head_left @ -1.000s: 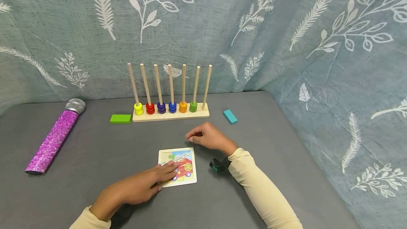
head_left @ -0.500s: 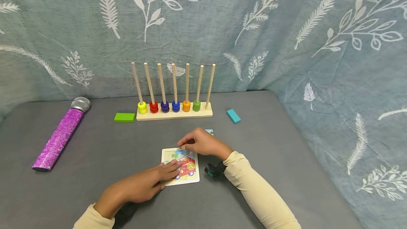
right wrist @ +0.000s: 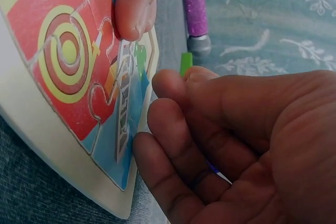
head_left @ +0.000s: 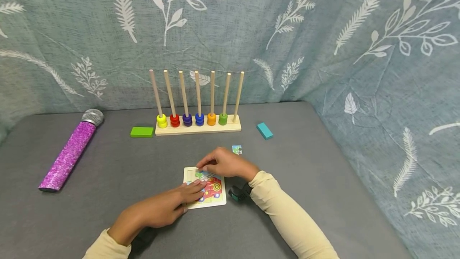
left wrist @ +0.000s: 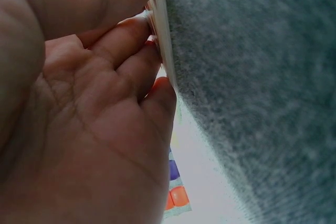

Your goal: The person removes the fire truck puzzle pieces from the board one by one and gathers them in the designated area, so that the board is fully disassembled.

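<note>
A square jigsaw puzzle in a pale frame, picturing a red fire engine with a ladder, lies on the dark table. Bare frame base shows at its upper left. My left hand rests on its left side, fingers extended over the picture; in the left wrist view the fingers meet the frame's edge. Above the puzzle's top edge, my right hand has curled fingers with thumb and index tips close together. Whether a piece is between them cannot be seen in the right wrist view. A loose puzzle piece lies just behind the right hand.
Behind the puzzle stands a wooden peg stand with coloured rings on its upright pegs. A green block lies left of it, a teal block right. A purple glittery microphone lies far left. A leaf-patterned curtain hangs behind.
My right hand has moved left to the puzzle's top edge, uncovering the loose piece. The left hand stays on the puzzle. The head view has shifted slightly.
</note>
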A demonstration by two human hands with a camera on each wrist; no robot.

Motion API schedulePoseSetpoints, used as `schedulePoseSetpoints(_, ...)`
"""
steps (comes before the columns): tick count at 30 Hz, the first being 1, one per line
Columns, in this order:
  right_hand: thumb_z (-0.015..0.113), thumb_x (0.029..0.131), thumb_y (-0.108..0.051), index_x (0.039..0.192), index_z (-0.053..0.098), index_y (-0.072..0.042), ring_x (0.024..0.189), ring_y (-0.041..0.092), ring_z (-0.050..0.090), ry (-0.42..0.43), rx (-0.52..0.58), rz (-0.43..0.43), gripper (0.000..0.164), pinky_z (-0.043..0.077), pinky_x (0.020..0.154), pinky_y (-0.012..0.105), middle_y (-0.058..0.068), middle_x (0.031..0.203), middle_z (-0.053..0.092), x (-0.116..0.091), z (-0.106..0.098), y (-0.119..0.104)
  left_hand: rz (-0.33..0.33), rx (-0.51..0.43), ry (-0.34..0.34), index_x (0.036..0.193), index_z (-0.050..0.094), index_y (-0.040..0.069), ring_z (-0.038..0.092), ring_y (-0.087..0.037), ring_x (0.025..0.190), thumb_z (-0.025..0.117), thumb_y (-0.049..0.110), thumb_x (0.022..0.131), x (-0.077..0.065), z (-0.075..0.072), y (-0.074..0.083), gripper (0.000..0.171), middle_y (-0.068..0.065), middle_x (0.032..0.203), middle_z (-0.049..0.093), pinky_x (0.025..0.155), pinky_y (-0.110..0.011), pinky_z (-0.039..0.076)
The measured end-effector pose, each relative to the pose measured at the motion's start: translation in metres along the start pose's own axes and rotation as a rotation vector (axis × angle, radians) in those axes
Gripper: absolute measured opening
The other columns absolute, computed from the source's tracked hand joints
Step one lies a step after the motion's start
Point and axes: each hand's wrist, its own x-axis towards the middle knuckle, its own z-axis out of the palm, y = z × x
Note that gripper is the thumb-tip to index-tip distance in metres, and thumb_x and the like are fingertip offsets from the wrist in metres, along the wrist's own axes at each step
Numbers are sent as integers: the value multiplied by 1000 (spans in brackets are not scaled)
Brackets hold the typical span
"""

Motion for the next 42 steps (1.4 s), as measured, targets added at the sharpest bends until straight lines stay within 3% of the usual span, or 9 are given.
schedulePoseSetpoints(8, 59, 95, -1, 111, 72, -1, 92, 2, 65, -18, 13, -10, 21, 50, 79, 17, 5, 103, 73, 1, 3, 0, 2, 16, -4, 144, 45, 0, 23, -31, 143, 52, -10, 90, 0, 1, -1, 55, -13, 156, 30, 113, -48, 23)
schedulePoseSetpoints(26, 57, 96, -2, 117, 70, -3, 77, 0, 57, -35, -50, -10, 26, 48, 69, 17, 5, 109, 71, 4, 8, -2, 33, 39, 20, 143, 45, -1, 26, -31, 143, 53, -10, 90, -2, -1, -1, 54, -16, 154, 31, 113, -46, 24)
schedulePoseSetpoints(42, 59, 96, -6, 119, 69, -4, 91, 2, 59, -42, -125, -71, 25, 47, 79, 16, 4, 112, 70, 10, 9, -8, 31, 52, 29, 142, 46, -2, 26, -32, 142, 53, -10, 89, 0, 2, -3, 54, -17, 153, 33, 113, -46, 25)
